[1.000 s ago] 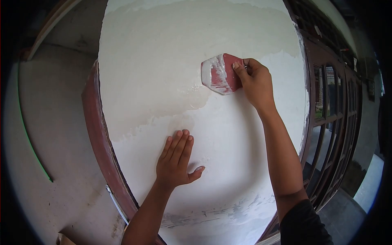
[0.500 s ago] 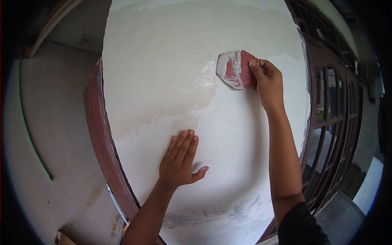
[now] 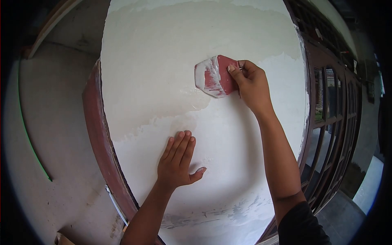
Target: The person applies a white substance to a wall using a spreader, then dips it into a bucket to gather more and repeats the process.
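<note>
My right hand pinches the right edge of a flat red scraper between thumb and fingers. White paste coats the left part of the scraper, which lies near the upper middle of a pale wall panel. Below and to the left, my left hand rests flat on the panel, fingers up and thumb out, holding nothing. A damp, greyer coat covers the panel's upper part, with a ragged lower border between it and the whiter surface. Wet paste shows just under the scraper's left edge.
Dark wooden doors with glass panes stand at the right. A reddish-brown wooden edge runs along the panel's left side. Farther left a green line hangs on a grey wall, and a thin white rod leans low down.
My right hand has moved left and slightly down with the scraper, across the patch of wet paste. My left hand has stayed nearly in place.
</note>
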### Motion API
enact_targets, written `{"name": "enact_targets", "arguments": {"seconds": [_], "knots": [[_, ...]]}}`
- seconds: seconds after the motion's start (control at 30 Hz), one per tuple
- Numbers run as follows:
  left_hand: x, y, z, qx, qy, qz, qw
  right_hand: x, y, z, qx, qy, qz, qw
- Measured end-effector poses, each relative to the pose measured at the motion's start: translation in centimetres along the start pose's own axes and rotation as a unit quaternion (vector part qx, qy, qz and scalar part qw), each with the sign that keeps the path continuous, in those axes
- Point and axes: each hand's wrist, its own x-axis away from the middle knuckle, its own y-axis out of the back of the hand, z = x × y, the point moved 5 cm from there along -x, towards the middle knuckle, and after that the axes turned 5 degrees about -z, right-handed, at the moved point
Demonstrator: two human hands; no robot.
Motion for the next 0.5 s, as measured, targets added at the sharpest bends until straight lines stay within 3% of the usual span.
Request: {"name": "enact_targets", "arguments": {"seconds": [0.07,0.17,0.2,0.33,0.4,0.47,0.5], "knots": [[0.0,0.0,0.0,0.002,-0.001,-0.005,1.0,0.1,0.8,-0.6,0.06,0.018,-0.028,0.998],[0.1,0.0,-0.1,0.001,0.003,-0.004,1.0,0.7,4.0,-2.2,-0.022,-0.031,-0.059,0.998],[0.0,0.0,-0.2,-0.003,0.007,-0.001,1.0,1.2,4.3,-2.1,-0.07,-0.075,-0.055,0.993],[-0.1,-0.1,-0.1,-0.004,0.004,-0.003,1.0,2.5,0.4,0.7,-0.127,-0.063,0.024,0.99],[0.1,0.0,-0.1,-0.003,0.007,-0.002,1.0,2.7,-2.2,1.7,-0.034,-0.021,0.055,0.998],[-0.1,0.0,0.1,-0.004,0.009,-0.005,1.0,3.1,-3.5,2.0,0.022,0.034,0.025,0.999],[-0.1,0.0,0.1,-0.003,0.007,-0.008,1.0,3.1,-3.0,1.9,0.084,0.018,0.033,0.996]]}}
